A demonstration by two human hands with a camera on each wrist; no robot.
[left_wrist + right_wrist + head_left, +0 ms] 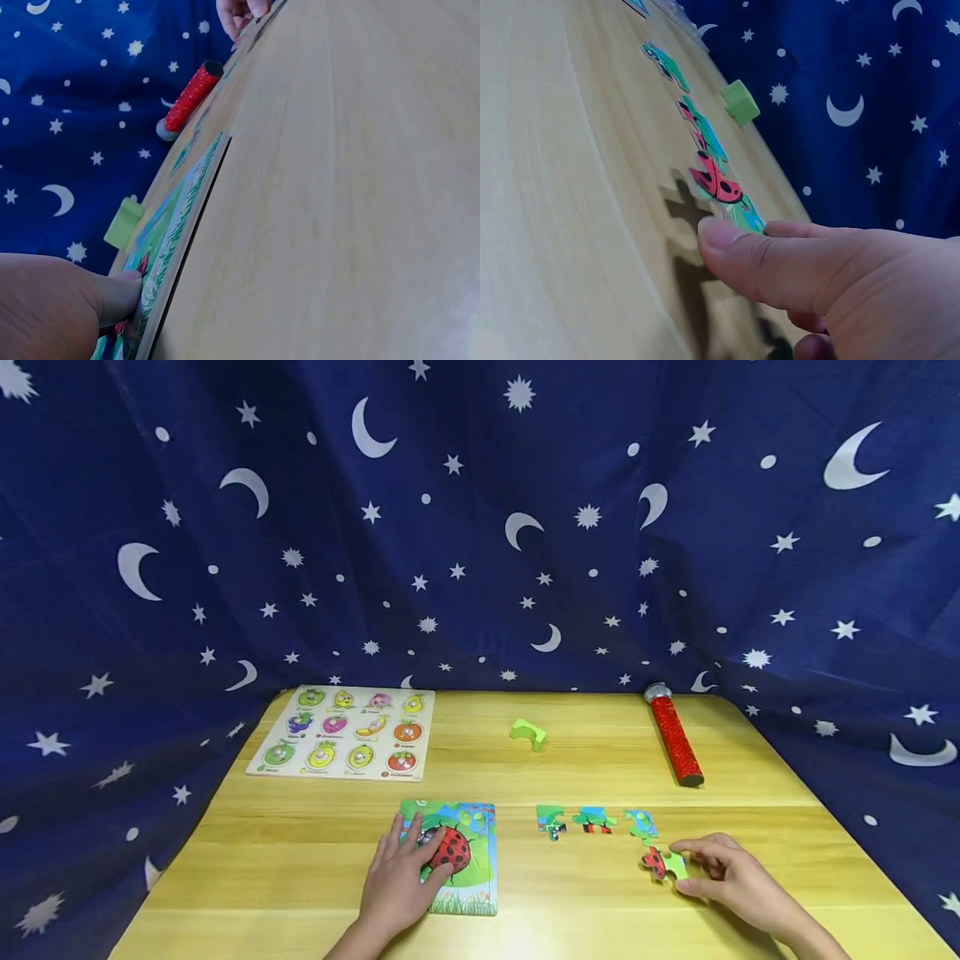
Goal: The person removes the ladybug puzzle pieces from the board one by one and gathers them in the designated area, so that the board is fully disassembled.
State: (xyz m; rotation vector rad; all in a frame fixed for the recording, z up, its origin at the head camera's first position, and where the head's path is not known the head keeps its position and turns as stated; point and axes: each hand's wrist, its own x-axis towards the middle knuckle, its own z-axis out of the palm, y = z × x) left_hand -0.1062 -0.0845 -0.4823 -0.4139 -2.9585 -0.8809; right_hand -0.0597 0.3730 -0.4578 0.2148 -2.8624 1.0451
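The right hand (832, 277) pinches a red puzzle piece (726, 189) with black spots. The piece is tipped up, and a dark shadow (686, 285) falls on the wooden surface (547, 187) beside it. A bit of blue and green shows just behind it. Two more puzzle pieces (714, 142) (672, 69) lie flat in a row, a little apart, running along the far edge of the surface. A small green block (741, 103) sits close to that edge. Past the edge hangs a blue cloth (817, 150) with white moons and stars.
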